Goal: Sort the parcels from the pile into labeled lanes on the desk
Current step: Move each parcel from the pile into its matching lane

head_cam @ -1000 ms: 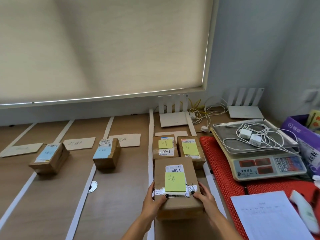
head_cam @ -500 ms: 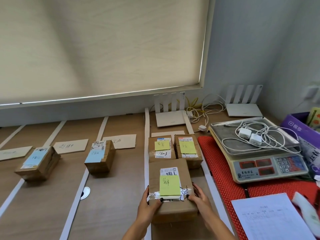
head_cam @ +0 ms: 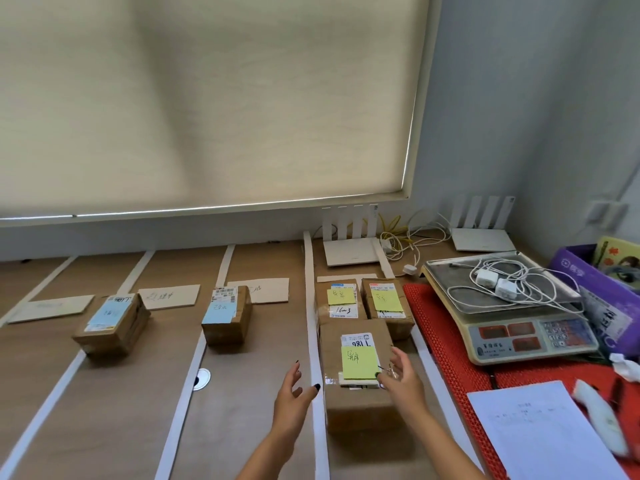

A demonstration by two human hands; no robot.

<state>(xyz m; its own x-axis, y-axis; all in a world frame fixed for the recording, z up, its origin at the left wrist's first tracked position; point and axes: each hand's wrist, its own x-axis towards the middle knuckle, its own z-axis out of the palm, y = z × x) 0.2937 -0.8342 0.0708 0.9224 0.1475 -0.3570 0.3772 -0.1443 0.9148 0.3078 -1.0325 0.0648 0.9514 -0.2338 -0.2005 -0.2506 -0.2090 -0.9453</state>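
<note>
My left hand (head_cam: pixel 294 393) and right hand (head_cam: pixel 401 379) have just let go, fingers spread, leaving the yellow-noted parcel (head_cam: pixel 356 372) sorted on the worktop (head_cam: pixel 131 410).

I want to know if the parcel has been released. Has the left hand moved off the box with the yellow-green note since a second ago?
Yes. The left hand has moved left off the box, now hovering open over the white tape strip.

Brown parcel (head_cam: pixel 356 396) — yellow note (head_cam: pixel 358 362); red mat (head_cam: pixel 446 344); purple box (head_cam: pixel 602 289); white lane strips (head_cam: pixel 180 403).
</note>
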